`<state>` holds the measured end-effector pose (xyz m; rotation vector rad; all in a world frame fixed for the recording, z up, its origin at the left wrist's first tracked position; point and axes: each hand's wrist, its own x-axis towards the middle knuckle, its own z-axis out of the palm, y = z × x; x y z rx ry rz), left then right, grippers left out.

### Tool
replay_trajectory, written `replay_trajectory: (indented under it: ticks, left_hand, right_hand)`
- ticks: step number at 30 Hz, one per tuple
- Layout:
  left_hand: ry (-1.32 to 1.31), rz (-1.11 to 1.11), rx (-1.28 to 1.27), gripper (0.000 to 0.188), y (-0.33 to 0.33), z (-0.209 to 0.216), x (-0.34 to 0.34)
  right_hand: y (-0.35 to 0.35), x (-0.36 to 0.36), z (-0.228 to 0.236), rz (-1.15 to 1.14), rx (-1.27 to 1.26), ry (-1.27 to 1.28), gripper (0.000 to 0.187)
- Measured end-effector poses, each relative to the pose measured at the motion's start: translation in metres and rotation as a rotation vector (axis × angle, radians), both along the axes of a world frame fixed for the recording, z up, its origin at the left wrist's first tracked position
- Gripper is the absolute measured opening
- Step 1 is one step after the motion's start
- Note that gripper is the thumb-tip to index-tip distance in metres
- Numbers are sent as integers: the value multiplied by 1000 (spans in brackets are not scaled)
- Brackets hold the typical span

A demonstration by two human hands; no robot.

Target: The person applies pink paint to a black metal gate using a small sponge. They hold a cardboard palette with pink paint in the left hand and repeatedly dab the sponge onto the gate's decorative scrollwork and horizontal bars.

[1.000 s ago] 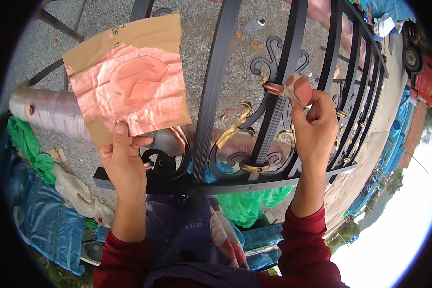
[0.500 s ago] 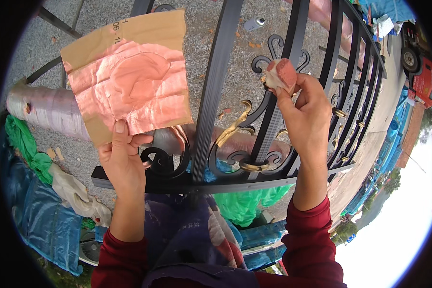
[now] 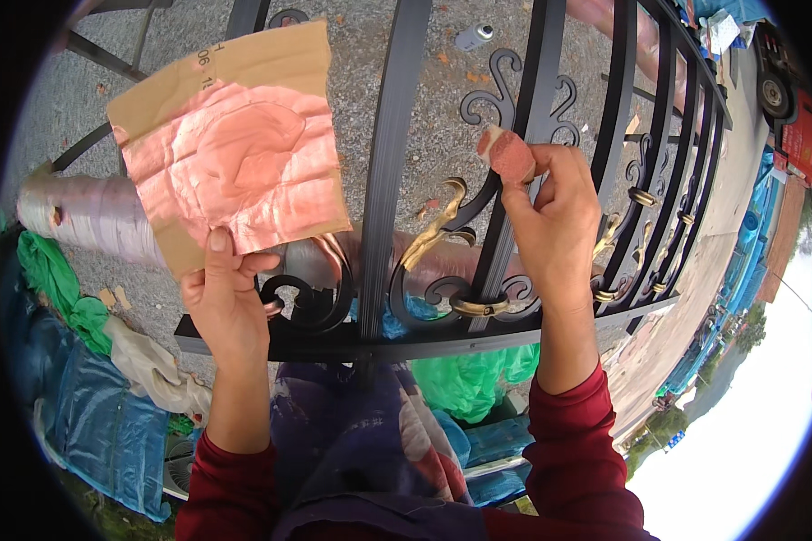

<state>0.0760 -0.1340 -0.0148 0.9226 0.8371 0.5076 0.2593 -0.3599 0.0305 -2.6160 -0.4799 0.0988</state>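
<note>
My left hand [image 3: 230, 311] pinches the lower edge of a piece of brown cardboard [image 3: 284, 52], thumb on top. Wet pink-copper paint [image 3: 244, 153] is smeared over most of its face. My right hand [image 3: 559, 221] holds a small sponge piece [image 3: 512, 160] between thumb and fingers, its face stained the same pink. The sponge is over a black scroll [image 3: 494, 104] of a metal railing [image 3: 392, 153]; whether they touch, I cannot tell. Below it, a leaf on the scroll is gold [image 3: 431, 236]. Left of that, another scroll carries a copper-pink part [image 3: 334, 252].
A spray can [image 3: 474, 36] lies on the gravel beyond the bars. Plastic-wrapped rolls [image 3: 99, 212] lie under the railing. Green plastic [image 3: 465, 383] and blue sheeting [image 3: 99, 442] are near me. A red vehicle [image 3: 798, 140] stands at far right.
My right hand has moved a little left and the sponge has turned, showing more of its pink face. The cardboard stays in my left hand, shifted slightly left in view.
</note>
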Motion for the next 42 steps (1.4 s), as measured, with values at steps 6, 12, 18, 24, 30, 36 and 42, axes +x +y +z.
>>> replay_trajectory:
  ticks: [6, 12, 18, 24, 30, 36, 42]
  left_hand:
    - [17, 18, 33, 14, 0, 4, 2]
    - [7, 23, 42, 13, -1, 0, 4]
    - [14, 9, 59, 12, 4, 1, 1]
    - [-6, -13, 68, 9, 6, -4, 3]
    - [26, -8, 107, 12, 7, -2, 0]
    - [-6, -18, 109, 12, 8, -7, -2]
    - [32, 49, 118, 11, 4, -4, 4]
  right_hand:
    - [-35, -9, 15, -249, 119, 59, 26]
    - [-2, -11, -2, -58, 132, 7, 29]
    - [-48, -8, 3, -369, 358, 108, 24]
    - [-23, -2, -6, -237, 386, 127, 25]
    - [-49, 1, -9, -405, 347, 98, 23]
    - [-14, 8, -5, -106, 305, 21, 23]
    - [-39, 11, 3, -251, 255, 57, 21]
